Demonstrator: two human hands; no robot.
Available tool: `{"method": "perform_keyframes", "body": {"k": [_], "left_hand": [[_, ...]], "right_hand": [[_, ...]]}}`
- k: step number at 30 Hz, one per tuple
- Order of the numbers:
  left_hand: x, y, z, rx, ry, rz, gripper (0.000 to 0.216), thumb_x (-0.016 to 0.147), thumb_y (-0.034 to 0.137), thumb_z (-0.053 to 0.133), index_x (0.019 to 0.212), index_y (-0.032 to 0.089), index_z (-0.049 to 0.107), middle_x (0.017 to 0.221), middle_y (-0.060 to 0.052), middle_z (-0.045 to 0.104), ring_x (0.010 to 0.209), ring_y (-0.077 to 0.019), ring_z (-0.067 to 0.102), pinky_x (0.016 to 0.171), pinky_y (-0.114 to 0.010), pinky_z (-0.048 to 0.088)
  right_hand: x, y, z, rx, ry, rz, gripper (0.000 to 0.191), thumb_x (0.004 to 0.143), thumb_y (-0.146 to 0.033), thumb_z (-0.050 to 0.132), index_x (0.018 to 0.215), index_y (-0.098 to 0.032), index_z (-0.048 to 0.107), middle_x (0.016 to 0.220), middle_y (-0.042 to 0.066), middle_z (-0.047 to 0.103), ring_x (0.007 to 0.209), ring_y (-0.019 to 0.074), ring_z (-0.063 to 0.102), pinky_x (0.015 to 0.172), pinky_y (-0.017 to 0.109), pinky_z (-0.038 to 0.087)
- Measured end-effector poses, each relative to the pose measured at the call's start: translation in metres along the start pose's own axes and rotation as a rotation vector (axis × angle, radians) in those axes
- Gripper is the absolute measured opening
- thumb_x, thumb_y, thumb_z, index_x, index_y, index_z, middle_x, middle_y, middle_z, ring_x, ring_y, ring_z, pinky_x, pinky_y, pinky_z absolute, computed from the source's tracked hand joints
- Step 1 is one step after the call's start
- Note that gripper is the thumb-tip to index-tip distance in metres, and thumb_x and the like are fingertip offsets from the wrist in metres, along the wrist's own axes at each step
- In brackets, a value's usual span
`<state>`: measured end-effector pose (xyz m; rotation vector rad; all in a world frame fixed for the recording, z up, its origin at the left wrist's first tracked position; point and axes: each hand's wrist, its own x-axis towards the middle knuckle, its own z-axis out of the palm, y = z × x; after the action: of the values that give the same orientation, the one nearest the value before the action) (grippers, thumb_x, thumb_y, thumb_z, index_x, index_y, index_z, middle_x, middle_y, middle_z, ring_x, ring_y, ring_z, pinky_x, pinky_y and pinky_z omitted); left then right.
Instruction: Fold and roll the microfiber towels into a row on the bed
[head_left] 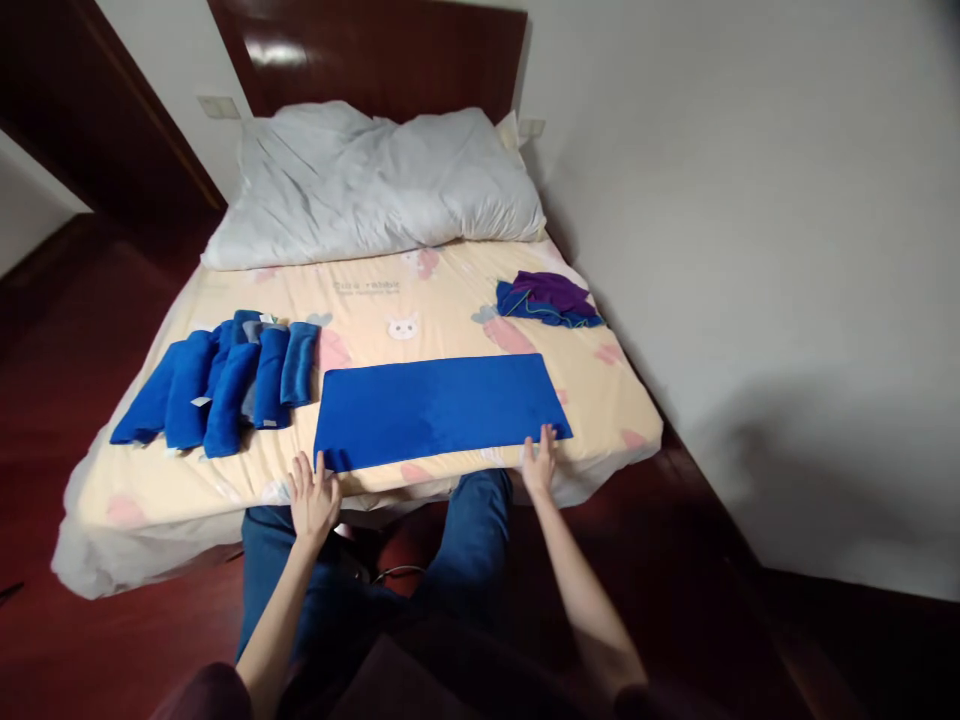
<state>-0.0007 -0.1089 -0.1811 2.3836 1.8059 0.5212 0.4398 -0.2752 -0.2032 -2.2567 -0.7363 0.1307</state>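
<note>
A blue towel point(439, 408) lies flat on the bed, its long side running left to right. My left hand point(313, 500) is at the towel's near left corner, fingers stretched out and apart. At the near right corner is my right hand point(540, 465), its fingers also extended, with the tips on or beside the towel's edge. Neither hand visibly grips the cloth. To the left sits a group of several rolled blue towels point(232, 400), some with white tags. Beyond the flat towel, at the right, is a crumpled purple and blue cloth point(551, 298).
The bed has a pale yellow sheet point(367, 330) printed with rabbits and carrots. A large whitish pillow or folded quilt point(375, 190) rests against the dark headboard point(390, 50). A plain wall point(750, 250) stands close on the right. My knees are at the bed's near edge.
</note>
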Motion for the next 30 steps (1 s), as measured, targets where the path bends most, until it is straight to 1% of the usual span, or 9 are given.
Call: {"method": "perform_keyframes", "body": {"k": [3, 6, 8, 11, 14, 17, 23, 26, 30], "left_hand": [[-0.049, -0.013, -0.018, -0.076, -0.076, -0.016, 0.065, 0.098, 0.039, 0.033, 0.154, 0.006, 0.044, 0.160, -0.022, 0.042, 0.151, -0.0339, 0.038, 0.123, -0.051, 0.034], [-0.096, -0.018, -0.027, -0.129, -0.419, 0.031, 0.054, 0.099, 0.036, 0.030, 0.140, 0.016, 0.059, 0.130, -0.015, 0.070, 0.122, -0.0282, 0.067, 0.108, -0.042, 0.051], [-0.115, -0.009, -0.030, -0.086, -0.669, 0.172, 0.050, 0.099, 0.031, 0.031, 0.132, 0.020, 0.066, 0.119, -0.013, 0.075, 0.112, -0.0282, 0.071, 0.107, -0.043, 0.051], [-0.124, 0.019, -0.029, -0.036, -0.885, 0.343, 0.048, 0.097, 0.023, 0.033, 0.130, 0.021, 0.068, 0.123, -0.014, 0.074, 0.116, -0.0293, 0.070, 0.109, -0.045, 0.048], [-0.122, 0.043, -0.030, -0.070, -0.968, 0.414, 0.049, 0.098, 0.020, 0.031, 0.134, 0.019, 0.066, 0.130, -0.015, 0.071, 0.122, -0.0283, 0.067, 0.108, -0.042, 0.048], [-0.123, 0.049, -0.035, -0.078, -0.982, 0.431, 0.050, 0.100, 0.020, 0.030, 0.136, 0.017, 0.064, 0.131, -0.016, 0.070, 0.122, -0.0278, 0.066, 0.106, -0.040, 0.049], [-0.130, 0.039, -0.042, -0.077, -0.935, 0.402, 0.048, 0.102, 0.025, 0.028, 0.131, 0.020, 0.067, 0.131, -0.013, 0.071, 0.122, -0.0269, 0.067, 0.106, -0.039, 0.049], [-0.130, 0.037, -0.039, -0.093, -0.927, 0.389, 0.046, 0.102, 0.025, 0.031, 0.128, 0.022, 0.068, 0.127, -0.012, 0.073, 0.122, -0.0260, 0.067, 0.106, -0.038, 0.049], [-0.131, 0.036, -0.035, -0.092, -0.929, 0.410, 0.047, 0.102, 0.026, 0.030, 0.130, 0.022, 0.068, 0.129, -0.013, 0.072, 0.121, -0.0272, 0.068, 0.104, -0.039, 0.050]], "right_hand": [[-0.106, -0.014, 0.015, 0.412, -0.092, 0.045, 0.059, 0.100, -0.049, 0.041, 0.145, -0.013, 0.057, 0.142, 0.019, 0.063, 0.133, 0.0291, 0.060, 0.113, 0.047, 0.046], [-0.189, -0.017, 0.017, 0.577, -0.163, 0.026, 0.033, 0.096, -0.038, 0.054, 0.119, -0.025, 0.075, 0.129, 0.009, 0.073, 0.125, 0.0268, 0.065, 0.120, 0.049, 0.039], [-0.210, -0.020, 0.011, 0.599, -0.205, -0.020, 0.024, 0.092, -0.027, 0.058, 0.102, -0.030, 0.080, 0.122, 0.005, 0.076, 0.124, 0.0254, 0.066, 0.124, 0.050, 0.030], [-0.203, -0.024, 0.002, 0.580, -0.264, -0.033, 0.024, 0.086, -0.018, 0.060, 0.091, -0.030, 0.080, 0.115, 0.004, 0.078, 0.122, 0.0252, 0.066, 0.125, 0.051, 0.028], [-0.189, -0.029, 0.000, 0.512, -0.314, -0.049, 0.025, 0.083, -0.014, 0.060, 0.087, -0.029, 0.079, 0.114, 0.003, 0.078, 0.121, 0.0259, 0.064, 0.121, 0.050, 0.032], [-0.187, -0.031, 0.001, 0.493, -0.313, -0.047, 0.024, 0.082, -0.013, 0.061, 0.086, -0.029, 0.078, 0.114, 0.004, 0.078, 0.120, 0.0266, 0.064, 0.118, 0.049, 0.035], [-0.189, -0.037, 0.002, 0.435, -0.293, -0.029, 0.023, 0.084, -0.018, 0.058, 0.087, -0.027, 0.079, 0.108, 0.006, 0.078, 0.115, 0.0274, 0.064, 0.114, 0.047, 0.037], [-0.179, -0.053, 0.008, 0.503, -0.303, 0.094, 0.020, 0.086, -0.024, 0.060, 0.094, -0.026, 0.079, 0.105, 0.006, 0.079, 0.109, 0.0261, 0.066, 0.110, 0.043, 0.042], [-0.159, -0.086, 0.027, 0.980, -0.361, 0.501, 0.016, 0.086, -0.031, 0.066, 0.095, -0.021, 0.075, 0.087, 0.003, 0.078, 0.068, 0.0160, 0.066, 0.071, 0.028, 0.055]]}}
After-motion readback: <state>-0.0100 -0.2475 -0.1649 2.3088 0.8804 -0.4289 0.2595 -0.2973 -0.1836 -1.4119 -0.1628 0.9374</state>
